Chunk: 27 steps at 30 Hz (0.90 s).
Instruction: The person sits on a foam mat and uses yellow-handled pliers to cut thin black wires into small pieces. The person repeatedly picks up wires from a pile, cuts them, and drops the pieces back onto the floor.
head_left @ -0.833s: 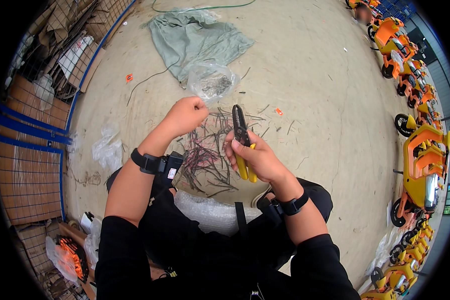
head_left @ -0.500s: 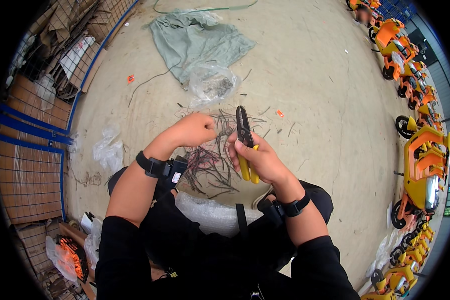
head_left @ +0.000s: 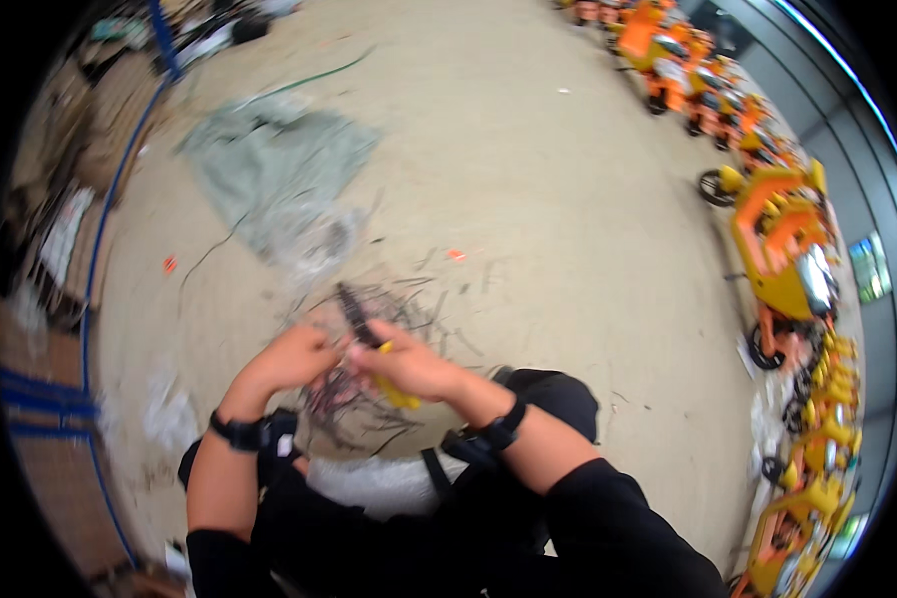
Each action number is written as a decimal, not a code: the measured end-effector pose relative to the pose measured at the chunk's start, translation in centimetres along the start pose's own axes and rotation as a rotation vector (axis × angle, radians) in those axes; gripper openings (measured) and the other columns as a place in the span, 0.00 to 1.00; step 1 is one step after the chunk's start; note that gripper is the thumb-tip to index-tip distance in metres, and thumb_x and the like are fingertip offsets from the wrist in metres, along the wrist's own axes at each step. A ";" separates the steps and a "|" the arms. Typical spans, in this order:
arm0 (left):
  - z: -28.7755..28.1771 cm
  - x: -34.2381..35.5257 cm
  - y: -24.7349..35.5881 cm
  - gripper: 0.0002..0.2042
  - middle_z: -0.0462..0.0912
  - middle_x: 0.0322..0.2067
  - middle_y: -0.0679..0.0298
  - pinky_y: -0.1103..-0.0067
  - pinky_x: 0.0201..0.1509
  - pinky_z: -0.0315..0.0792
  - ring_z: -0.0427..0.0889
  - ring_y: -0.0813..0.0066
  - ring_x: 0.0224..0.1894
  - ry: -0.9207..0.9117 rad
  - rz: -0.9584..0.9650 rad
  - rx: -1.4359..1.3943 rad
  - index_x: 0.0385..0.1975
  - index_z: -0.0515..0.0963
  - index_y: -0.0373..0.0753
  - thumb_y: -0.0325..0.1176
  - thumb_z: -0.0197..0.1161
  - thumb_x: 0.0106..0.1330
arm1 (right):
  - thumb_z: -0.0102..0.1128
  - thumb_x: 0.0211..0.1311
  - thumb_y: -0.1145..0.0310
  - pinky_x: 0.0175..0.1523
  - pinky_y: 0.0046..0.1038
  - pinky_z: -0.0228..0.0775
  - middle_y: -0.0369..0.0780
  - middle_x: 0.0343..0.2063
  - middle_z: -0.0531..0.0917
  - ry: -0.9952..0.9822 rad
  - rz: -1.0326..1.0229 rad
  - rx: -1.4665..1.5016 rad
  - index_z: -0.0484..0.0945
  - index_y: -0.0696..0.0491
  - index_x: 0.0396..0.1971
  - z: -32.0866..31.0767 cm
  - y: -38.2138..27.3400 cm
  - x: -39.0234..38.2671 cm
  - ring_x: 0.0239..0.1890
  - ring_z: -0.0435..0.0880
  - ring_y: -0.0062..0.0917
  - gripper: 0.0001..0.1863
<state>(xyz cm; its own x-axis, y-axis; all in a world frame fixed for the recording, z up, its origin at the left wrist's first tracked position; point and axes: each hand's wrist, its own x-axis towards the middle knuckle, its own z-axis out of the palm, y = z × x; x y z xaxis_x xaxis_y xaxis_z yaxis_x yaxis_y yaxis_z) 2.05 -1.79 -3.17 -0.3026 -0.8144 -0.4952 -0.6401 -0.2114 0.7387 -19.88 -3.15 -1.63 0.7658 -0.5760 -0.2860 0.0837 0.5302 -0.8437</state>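
My right hand is closed around yellow-handled wire strippers, whose dark jaws point up and to the left. Close beside it, my left hand is curled shut with its fingertips near the tool. Whatever those fingers hold, if anything, is hidden and smeared by motion. Below both hands, a pile of dark and reddish wire pieces lies on the concrete floor. Bubble wrap is spread between my legs, nearest to my body.
A grey-green sheet lies beyond the pile, with a clear plastic bag at its near end. Blue-framed mesh holding cardboard runs along the left. Yellow and orange scooters line the right. Clear plastic lies at left.
My head view has swung, so the floor and scooters sit differently in the picture. My hands have come closer together, and the strippers now tilt left instead of pointing nearly straight up.
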 end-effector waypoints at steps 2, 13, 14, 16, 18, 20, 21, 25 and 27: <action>0.1 -0.6 1.8 0.17 0.78 0.21 0.67 0.80 0.26 0.72 0.78 0.78 0.23 -0.098 -0.050 -0.265 0.27 0.78 0.36 0.40 0.50 0.72 | 0.50 0.71 0.63 0.30 0.22 0.70 0.33 0.28 0.74 0.004 -0.037 -0.067 0.69 0.51 0.45 -0.6 0.7 0.3 0.27 0.73 0.17 0.10; 1.3 -0.4 3.6 0.13 0.80 0.32 0.66 0.78 0.37 0.74 0.80 0.74 0.33 0.105 0.117 -0.865 0.39 0.75 0.37 0.40 0.49 0.74 | 0.49 0.72 0.59 0.27 0.21 0.68 0.34 0.27 0.74 0.152 -0.078 -0.088 0.66 0.53 0.47 -0.3 0.8 0.4 0.24 0.74 0.16 0.14; 1.4 -0.3 2.8 0.12 0.80 0.32 0.66 0.78 0.37 0.74 0.80 0.74 0.32 0.104 0.146 -0.871 0.38 0.75 0.37 0.39 0.50 0.73 | 0.49 0.72 0.59 0.27 0.21 0.68 0.34 0.27 0.74 0.146 -0.080 -0.079 0.66 0.53 0.47 -0.1 1.1 0.6 0.24 0.74 0.17 0.14; 1.8 0.2 2.1 0.10 0.80 0.30 0.65 0.78 0.36 0.75 0.79 0.75 0.29 0.129 0.185 -0.898 0.37 0.74 0.36 0.36 0.52 0.72 | 0.48 0.72 0.59 0.27 0.21 0.69 0.34 0.26 0.74 0.127 -0.074 -0.073 0.66 0.52 0.45 0.0 1.2 0.8 0.25 0.74 0.17 0.12; 2.0 0.4 2.0 0.10 0.80 0.29 0.65 0.78 0.36 0.75 0.79 0.75 0.28 0.124 0.187 -0.922 0.37 0.75 0.35 0.36 0.52 0.72 | 0.49 0.72 0.59 0.28 0.21 0.70 0.34 0.26 0.74 0.124 -0.063 -0.059 0.66 0.52 0.44 0.1 1.0 0.8 0.25 0.74 0.17 0.12; 2.1 0.2 2.4 0.09 0.79 0.28 0.65 0.79 0.35 0.75 0.79 0.75 0.27 0.132 0.183 -0.938 0.37 0.75 0.35 0.35 0.53 0.71 | 0.49 0.72 0.61 0.29 0.21 0.71 0.34 0.28 0.74 0.120 -0.048 -0.049 0.66 0.52 0.45 0.1 1.0 0.8 0.26 0.74 0.17 0.12; 2.1 0.1 3.0 0.09 0.80 0.28 0.65 0.79 0.35 0.75 0.79 0.75 0.27 0.143 0.178 -0.941 0.38 0.75 0.35 0.34 0.53 0.71 | 0.49 0.72 0.61 0.30 0.21 0.71 0.34 0.29 0.74 0.118 -0.039 -0.046 0.67 0.52 0.46 0.0 1.0 0.7 0.27 0.75 0.17 0.12; 2.2 -0.1 3.7 0.08 0.80 0.28 0.64 0.79 0.34 0.75 0.79 0.75 0.26 0.174 0.194 -0.992 0.39 0.75 0.34 0.32 0.53 0.70 | 0.50 0.72 0.62 0.31 0.21 0.72 0.34 0.30 0.75 0.108 -0.033 -0.030 0.67 0.52 0.46 0.0 1.1 0.7 0.29 0.75 0.17 0.11; 2.2 0.1 3.2 0.07 0.81 0.29 0.63 0.79 0.34 0.75 0.79 0.77 0.27 0.154 0.224 -1.005 0.39 0.75 0.34 0.31 0.57 0.69 | 0.49 0.72 0.63 0.32 0.21 0.72 0.34 0.30 0.75 0.116 -0.031 -0.034 0.67 0.52 0.45 0.1 0.8 0.6 0.29 0.75 0.17 0.10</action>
<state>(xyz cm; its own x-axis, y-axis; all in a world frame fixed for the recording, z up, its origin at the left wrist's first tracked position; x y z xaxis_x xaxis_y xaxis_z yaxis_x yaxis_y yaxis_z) -1.55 -1.35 -1.82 -0.2033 -0.9356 -0.2885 0.3245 -0.3424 0.8818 -19.32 -2.99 -2.41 0.6843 -0.6606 -0.3087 0.0831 0.4913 -0.8670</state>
